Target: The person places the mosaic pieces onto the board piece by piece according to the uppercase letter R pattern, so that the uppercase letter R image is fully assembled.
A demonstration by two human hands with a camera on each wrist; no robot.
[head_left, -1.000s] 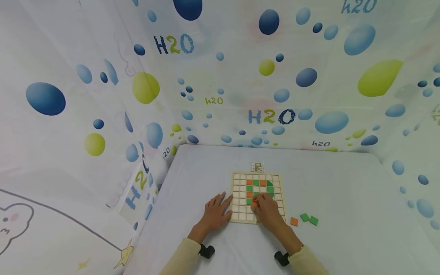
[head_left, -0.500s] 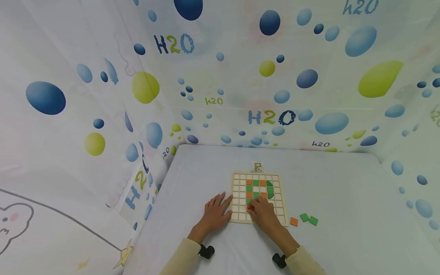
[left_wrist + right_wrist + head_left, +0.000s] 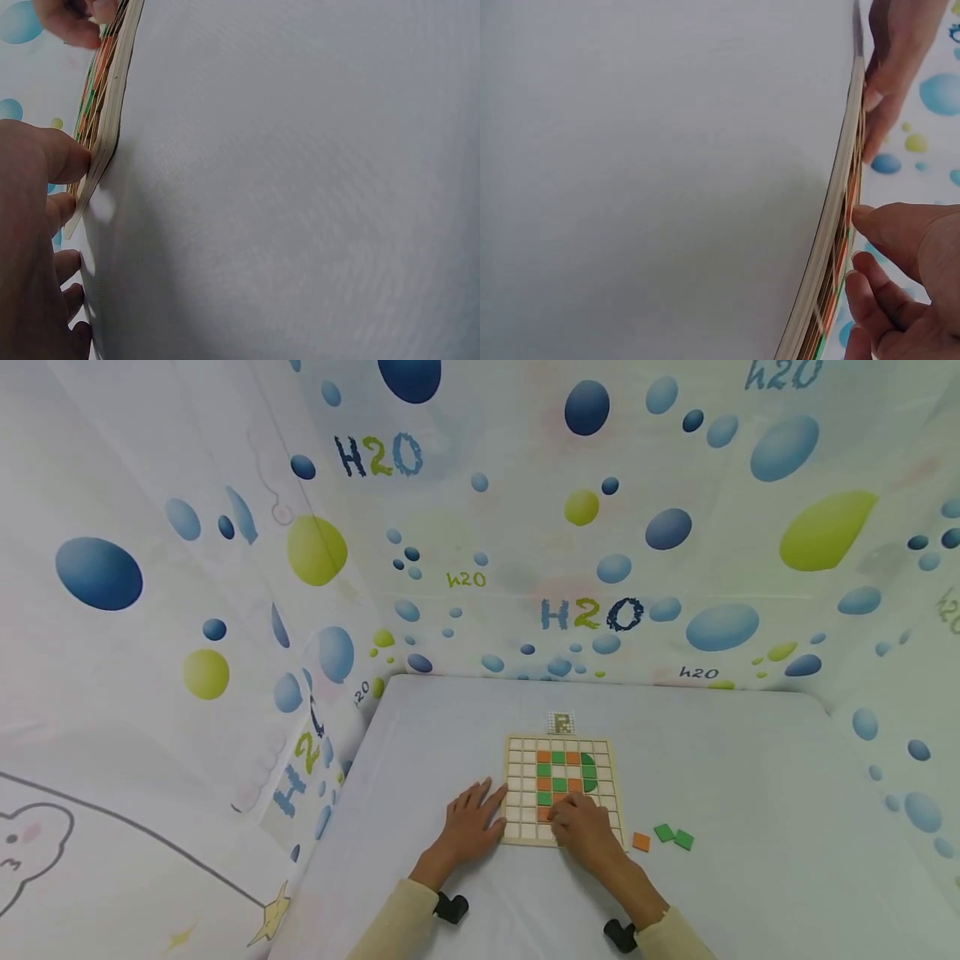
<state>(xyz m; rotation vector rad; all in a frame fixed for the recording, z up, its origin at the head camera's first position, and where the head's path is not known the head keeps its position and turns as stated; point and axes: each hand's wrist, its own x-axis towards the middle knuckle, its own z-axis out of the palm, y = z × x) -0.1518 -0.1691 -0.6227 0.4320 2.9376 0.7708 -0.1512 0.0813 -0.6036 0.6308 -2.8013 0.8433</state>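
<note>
A wooden grid board lies on the white table, with several orange and green tiles set in its cells. My left hand is spread flat at the board's left edge, its thumb and index finger touching the frame in the left wrist view. Over the lower middle of the grid is my right hand, fingertips close beside an orange tile. In the right wrist view its thumb and bent fingers stand apart, with nothing seen between them. Part of the board is hidden under this hand.
A small card printed with a grid pattern lies behind the board. Right of the board are a loose orange tile and two green tiles, one a green square. Patterned curtains enclose the table.
My right hand brought an orange tile down into a lower-left cell, let it go and shifted slightly right. Another orange tile above it is now uncovered. The left hand has stayed put.
</note>
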